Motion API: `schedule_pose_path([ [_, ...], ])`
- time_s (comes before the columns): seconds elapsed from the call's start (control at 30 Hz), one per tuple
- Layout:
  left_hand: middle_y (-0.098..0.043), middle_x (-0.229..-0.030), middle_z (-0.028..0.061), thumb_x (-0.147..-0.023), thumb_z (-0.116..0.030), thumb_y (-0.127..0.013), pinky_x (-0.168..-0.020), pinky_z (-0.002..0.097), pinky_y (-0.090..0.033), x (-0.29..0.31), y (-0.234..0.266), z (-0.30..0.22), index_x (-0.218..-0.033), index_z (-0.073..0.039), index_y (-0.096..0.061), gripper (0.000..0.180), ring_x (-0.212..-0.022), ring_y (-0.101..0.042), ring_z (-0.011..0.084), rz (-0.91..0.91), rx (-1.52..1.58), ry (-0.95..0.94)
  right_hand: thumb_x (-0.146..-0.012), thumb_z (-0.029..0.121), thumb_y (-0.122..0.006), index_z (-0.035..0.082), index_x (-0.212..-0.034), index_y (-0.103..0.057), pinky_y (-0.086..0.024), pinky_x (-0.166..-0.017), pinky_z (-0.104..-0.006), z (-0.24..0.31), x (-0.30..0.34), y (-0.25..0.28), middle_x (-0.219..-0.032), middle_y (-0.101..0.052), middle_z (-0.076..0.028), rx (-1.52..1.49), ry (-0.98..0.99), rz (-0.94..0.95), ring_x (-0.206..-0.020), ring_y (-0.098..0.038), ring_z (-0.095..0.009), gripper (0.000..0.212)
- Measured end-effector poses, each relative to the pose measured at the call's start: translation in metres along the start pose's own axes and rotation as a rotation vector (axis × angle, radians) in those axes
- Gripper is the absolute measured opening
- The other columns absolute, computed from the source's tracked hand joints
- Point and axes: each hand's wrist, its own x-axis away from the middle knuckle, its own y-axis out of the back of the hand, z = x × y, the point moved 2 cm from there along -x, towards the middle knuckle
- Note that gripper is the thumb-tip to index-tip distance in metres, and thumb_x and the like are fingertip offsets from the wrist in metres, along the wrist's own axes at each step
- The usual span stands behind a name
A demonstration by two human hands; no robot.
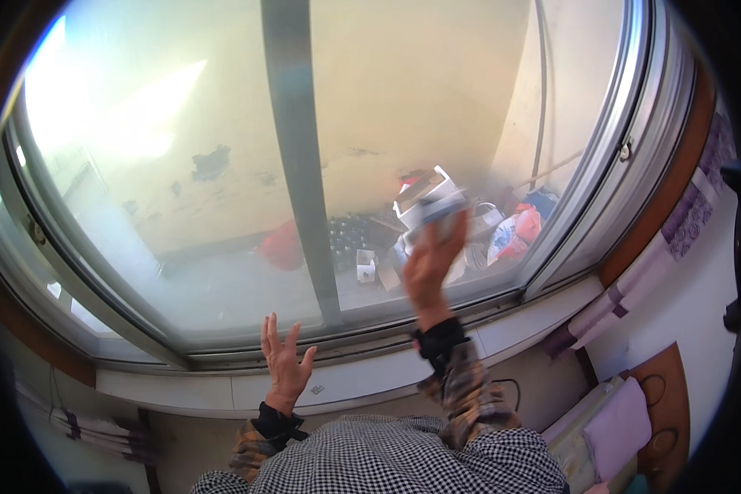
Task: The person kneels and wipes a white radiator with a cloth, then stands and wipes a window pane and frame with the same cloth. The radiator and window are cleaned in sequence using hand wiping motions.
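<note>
My right hand (428, 267) is raised in front of the right window pane (412, 90), its fingers closed round a white and grey folded cloth (439, 206). Motion smears both the cloth and the fingertips, and I cannot tell whether the cloth touches the glass. Lower down, my left hand (285, 366) hovers over the white window sill (362, 380) with its fingers spread and nothing in it. Between the two panes runs a grey upright window frame (292, 123). The left pane (181, 206) looks hazy.
Behind the glass lie a white box (365, 266), several dark bottles (347, 239) and pink and white bags (516, 232). Purple curtains (634, 284) hang at the right. A bed with a pink pillow (619, 428) stands at the lower right.
</note>
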Motion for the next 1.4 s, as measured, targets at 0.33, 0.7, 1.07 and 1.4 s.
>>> schedule_pose_path([
  [0.33,-0.030,-0.157,0.0303,-0.079,-0.015,-0.081,-0.118,0.0592,-0.028,-0.013,0.007,-0.010,-0.127,-0.002,-0.061,0.054,-0.147,-0.027,0.0513,-0.085,-0.059,-0.006,-0.087,0.006,-0.062,0.014,-0.136,-0.065,-0.026,-0.114,-0.0521,0.082,0.030,-0.037,-0.154,-0.043,-0.020,-0.100,0.361,0.248,-0.145,-0.038,-0.037,0.049],
  [0.7,-0.022,-0.160,0.0313,-0.095,-0.031,-0.071,-0.118,0.0662,-0.024,-0.098,-0.013,-0.057,-0.141,-0.001,-0.050,0.059,-0.149,-0.020,0.0540,-0.369,-0.006,-0.246,-0.088,-0.004,-0.056,0.001,-0.117,-0.072,-0.034,-0.109,-0.0522,-0.039,-0.054,0.040,-0.150,-0.042,-0.033,0.052,0.137,-0.107,-0.136,-0.042,-0.049,0.033],
  [1.07,-0.010,-0.165,0.0331,-0.094,-0.068,-0.057,-0.116,0.0749,-0.003,-0.126,-0.078,-0.032,-0.160,-0.011,-0.028,0.092,-0.153,-0.003,0.0546,-0.609,-0.368,-0.282,-0.086,0.016,-0.066,0.019,-0.129,-0.070,-0.019,-0.118,-0.0601,-0.091,-0.007,0.042,-0.154,-0.043,-0.024,0.025,0.217,0.095,-0.145,-0.039,-0.040,0.043],
  [1.4,-0.012,-0.166,0.0305,-0.097,-0.071,-0.046,-0.118,0.0729,-0.008,-0.128,-0.079,-0.034,-0.163,-0.014,-0.023,0.090,-0.154,-0.010,0.0522,-0.692,-0.447,-0.291,-0.093,0.009,-0.061,0.003,-0.151,-0.047,-0.027,-0.119,-0.0578,-0.175,-0.107,0.108,-0.154,-0.035,-0.035,0.152,-0.196,-0.334,-0.145,-0.032,-0.053,0.059],
])
